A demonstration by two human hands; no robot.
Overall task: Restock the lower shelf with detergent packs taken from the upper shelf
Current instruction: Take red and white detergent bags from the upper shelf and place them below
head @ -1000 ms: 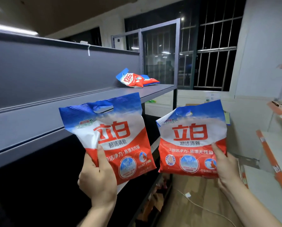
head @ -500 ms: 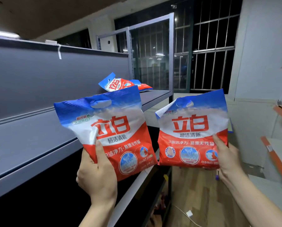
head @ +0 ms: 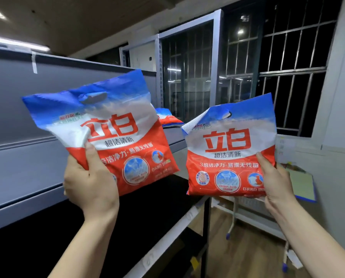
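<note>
I hold two red, white and blue detergent packs up in front of me. My left hand (head: 91, 181) grips the lower left corner of the left pack (head: 111, 129), thumb across its front. My right hand (head: 276, 181) grips the lower right corner of the right pack (head: 229, 149). Both packs hang in the air beside the grey upper shelf (head: 27, 169). More packs (head: 167, 118) lie on that shelf farther back, mostly hidden behind the left pack. The lower shelf (head: 167, 235) runs dark beneath, its white front edge showing.
A grey back panel (head: 47, 101) rises behind the upper shelf. A metal frame post (head: 215, 63) and a barred window (head: 288, 67) stand ahead. A wooden floor (head: 237, 253) lies below right, with a white wall and a green board (head: 302, 183) at the right.
Both packs have risen in the view and come closer. The view has swung left and down, so the spare packs on the upper shelf are now mostly hidden behind the left pack.
</note>
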